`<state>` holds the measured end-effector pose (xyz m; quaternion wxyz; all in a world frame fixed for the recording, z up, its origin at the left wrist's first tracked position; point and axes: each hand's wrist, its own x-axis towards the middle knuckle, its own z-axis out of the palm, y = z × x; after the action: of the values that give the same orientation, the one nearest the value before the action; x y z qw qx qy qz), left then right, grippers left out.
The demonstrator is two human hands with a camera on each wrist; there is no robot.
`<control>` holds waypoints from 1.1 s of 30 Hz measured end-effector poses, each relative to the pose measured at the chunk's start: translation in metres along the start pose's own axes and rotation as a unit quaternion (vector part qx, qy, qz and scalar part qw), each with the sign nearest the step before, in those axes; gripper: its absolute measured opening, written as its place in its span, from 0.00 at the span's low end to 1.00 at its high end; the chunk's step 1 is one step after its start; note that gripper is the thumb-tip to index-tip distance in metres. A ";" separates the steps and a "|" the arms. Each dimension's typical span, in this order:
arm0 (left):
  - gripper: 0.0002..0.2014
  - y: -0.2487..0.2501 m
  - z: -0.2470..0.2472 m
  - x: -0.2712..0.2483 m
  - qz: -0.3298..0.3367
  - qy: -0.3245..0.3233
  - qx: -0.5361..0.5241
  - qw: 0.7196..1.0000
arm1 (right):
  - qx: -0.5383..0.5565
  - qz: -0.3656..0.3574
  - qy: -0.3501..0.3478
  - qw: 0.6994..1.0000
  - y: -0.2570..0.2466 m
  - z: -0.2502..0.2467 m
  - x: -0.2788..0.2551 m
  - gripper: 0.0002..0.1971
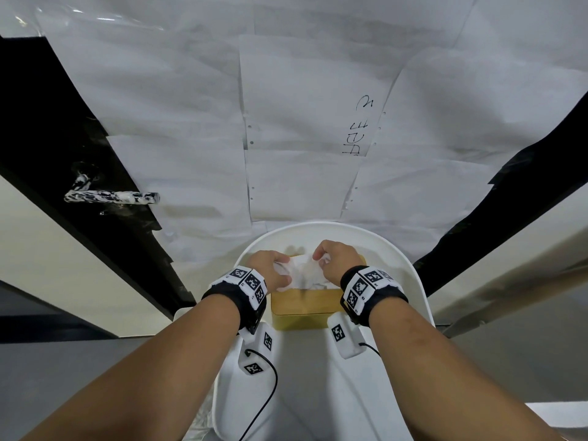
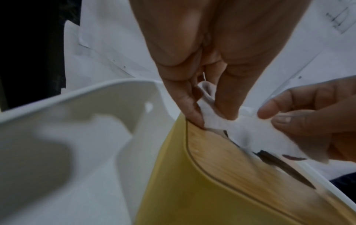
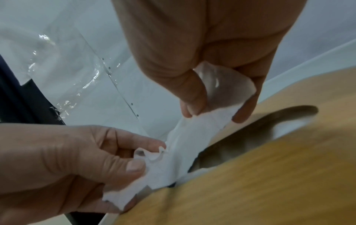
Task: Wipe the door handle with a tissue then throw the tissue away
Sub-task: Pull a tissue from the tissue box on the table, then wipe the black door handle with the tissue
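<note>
A white tissue (image 1: 302,270) comes up out of the slot of a yellow tissue box (image 1: 302,308) with a wooden lid (image 3: 269,175). My left hand (image 1: 284,269) pinches the tissue's left end between thumb and fingers (image 2: 192,109). The right end is pinched by my right hand (image 1: 321,261), seen close in the right wrist view (image 3: 212,112). The tissue (image 3: 185,149) is stretched between both hands just above the lid. The door handle (image 1: 111,197), smeared white and black, sticks out of the door's dark edge far to the left.
The box sits in a white plastic tub (image 1: 397,249) with a raised rim (image 2: 57,99), directly below me. The door (image 1: 302,106) ahead is covered with taped white paper sheets. Dark strips run along both sides of it.
</note>
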<state>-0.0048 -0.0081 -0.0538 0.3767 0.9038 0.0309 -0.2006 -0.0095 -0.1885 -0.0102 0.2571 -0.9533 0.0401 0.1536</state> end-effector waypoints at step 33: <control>0.10 -0.076 -0.155 -0.070 -0.052 0.180 -0.053 0.981 | 0.105 -0.126 0.022 0.986 -0.196 0.022 -0.012 0.12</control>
<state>-0.0322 0.1604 0.0209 0.4013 0.9010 0.1562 -0.0520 0.0031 -0.0075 0.0692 0.3726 -0.9213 -0.0591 0.0942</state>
